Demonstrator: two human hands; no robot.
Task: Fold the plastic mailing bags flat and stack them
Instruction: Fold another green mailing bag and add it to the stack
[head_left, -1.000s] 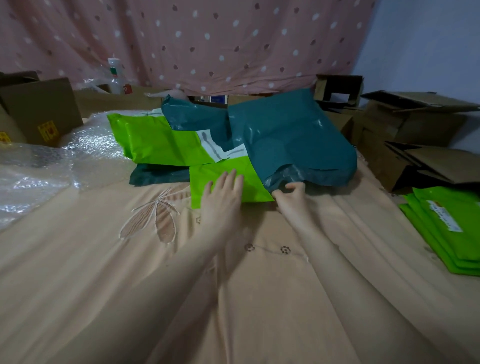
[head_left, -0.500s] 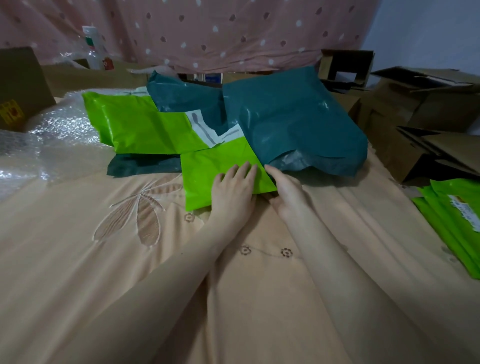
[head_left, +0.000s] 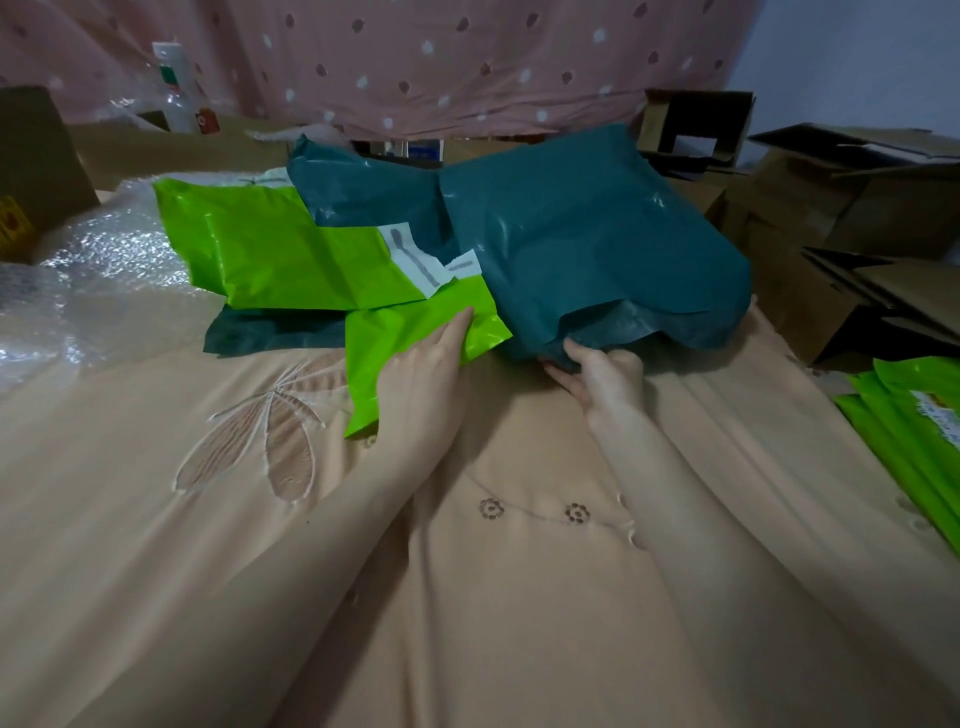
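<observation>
Head cam: your right hand (head_left: 597, 371) pinches the teal bag's (head_left: 597, 244) near edge, closest; left hand (head_left: 415, 384) lies flat, fingers spread, on the green bag (head_left: 415, 338).

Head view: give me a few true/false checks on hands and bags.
1. The left hand lies flat on the nearest green bag. True.
2. The right hand holds a green bag. False: it grips the near edge of the big teal bag.
3. A stack of green bags lies at the right edge. True.
4. The bags lie on a bare wooden table. False: they lie on a peach embroidered cloth.
5. Bubble wrap lies left of the pile. True.
</observation>
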